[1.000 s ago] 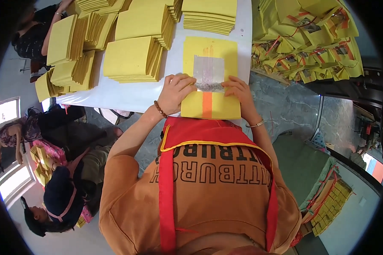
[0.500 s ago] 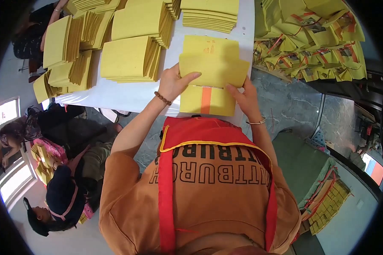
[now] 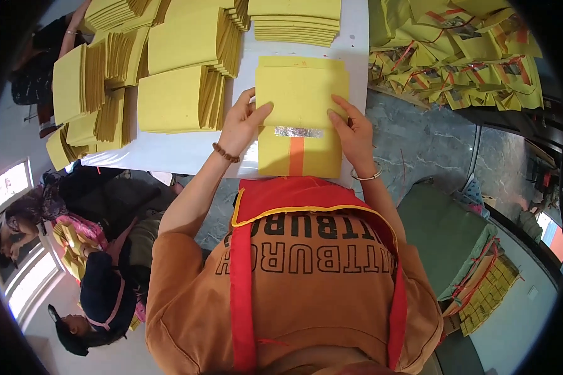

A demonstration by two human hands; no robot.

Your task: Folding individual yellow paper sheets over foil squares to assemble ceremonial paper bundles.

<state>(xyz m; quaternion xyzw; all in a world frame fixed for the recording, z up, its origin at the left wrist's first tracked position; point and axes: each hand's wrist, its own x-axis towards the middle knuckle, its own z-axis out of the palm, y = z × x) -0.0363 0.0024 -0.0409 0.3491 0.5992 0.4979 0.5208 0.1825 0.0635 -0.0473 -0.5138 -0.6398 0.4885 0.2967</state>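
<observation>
A yellow paper sheet lies in front of me on the white table, over more yellow paper. My left hand pinches its left edge, thumb on top. At the right edge, my right hand holds the sheet with the thumb over it and the index finger stretched along the side. Just below the sheet's near edge shows a shiny silver strip. An orange band runs from there toward me down the lower yellow paper. Fingers beneath the paper are hidden.
Stacks of folded yellow paper cover the table's left side, with another stack at the far edge. Bundled yellow paper with red ties is piled at right. A person in a dark cap sits at lower left; another person's arm is upper left.
The upper sheet was raised and skewed; now it lies flatter and squared over the paper below. More of the silver strip shows. My right hand has shifted up along the edge.
</observation>
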